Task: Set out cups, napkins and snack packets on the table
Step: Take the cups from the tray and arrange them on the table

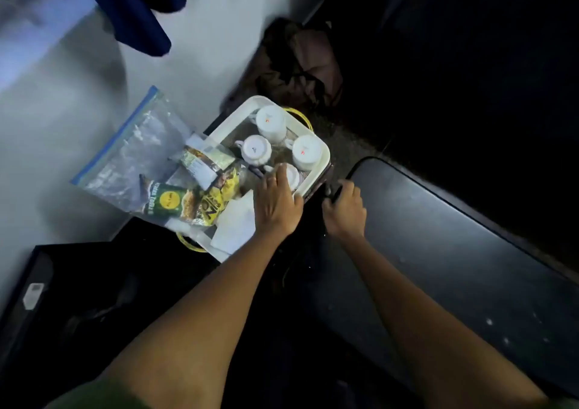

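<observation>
**Reaching into the tray for a cup**

A white rectangular plastic tray point(324, 153) sits in dim light between a pale wall on the left and a dark grey padded surface point(454, 252) on the right. What carries the tray is too dark to tell. Four white ceramic cups point(271, 122) stand upside down at its far end. At the near end lie the snack packets, among them a green and yellow packet point(169, 202) and a crumpled yellow one point(216, 202), with white folded paper napkins point(236, 220) just beside them. A clear zip bag with a blue seal strip point(131, 145) leans over the tray's left edge.

The left hand point(277, 202) lies over the nearest cup, fingers spread and curving down on it; whether they have closed on it cannot be told. The right hand point(344, 211) is clenched around something dark at the tray's near right corner, too dim to identify.

Nothing appears set out yet: everything is in the tray, so the task looks barely begun, at the step of taking the first cup. The next move calls for a firm hold on that cup, lifting it clear of its neighbours, turning it upright and carrying it to the desk.
</observation>
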